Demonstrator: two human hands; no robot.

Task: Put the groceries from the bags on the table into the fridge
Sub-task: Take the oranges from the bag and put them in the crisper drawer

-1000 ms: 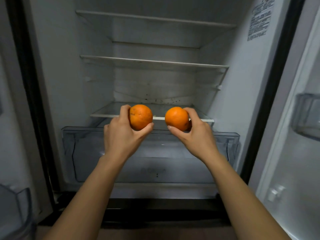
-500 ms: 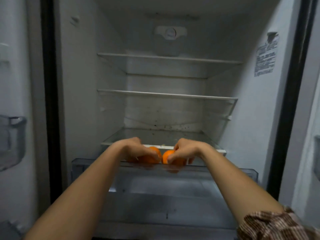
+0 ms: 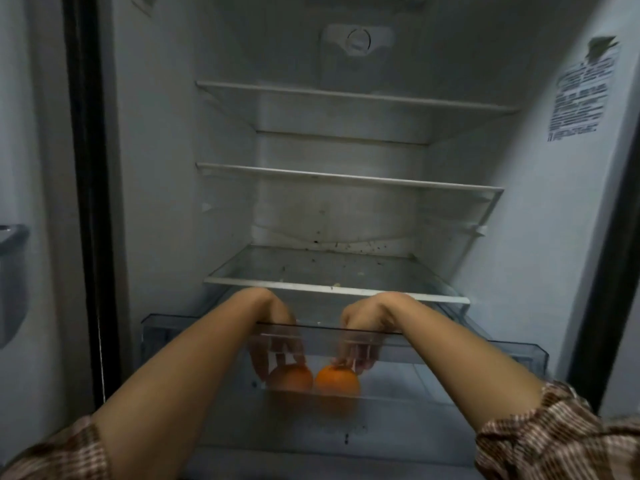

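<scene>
My left grip (image 3: 273, 344) and right grip (image 3: 360, 341) touch the left round orange (image 3: 291, 378) and right round orange (image 3: 337, 380) at the clear plastic drawer's (image 3: 450, 336) front edge. Clasping or loose, I cannot tell. I should release gently, lest they roll.

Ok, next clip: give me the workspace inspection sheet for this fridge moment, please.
Surface: clear crisper drawer, pulled out below the lowest shelf, which carries dark specks.
Job's things: left orange and right orange, side by side inside the drawer.
Clutter: nothing seen.
Hands: left hand has fingers curled round the left orange; right hand has fingertips on top of the right orange, grip unclear through the drawer wall.
Cables: nothing seen.
Surroundings: sticker on the right inner wall; door bin at left; checked sleeves.
</scene>
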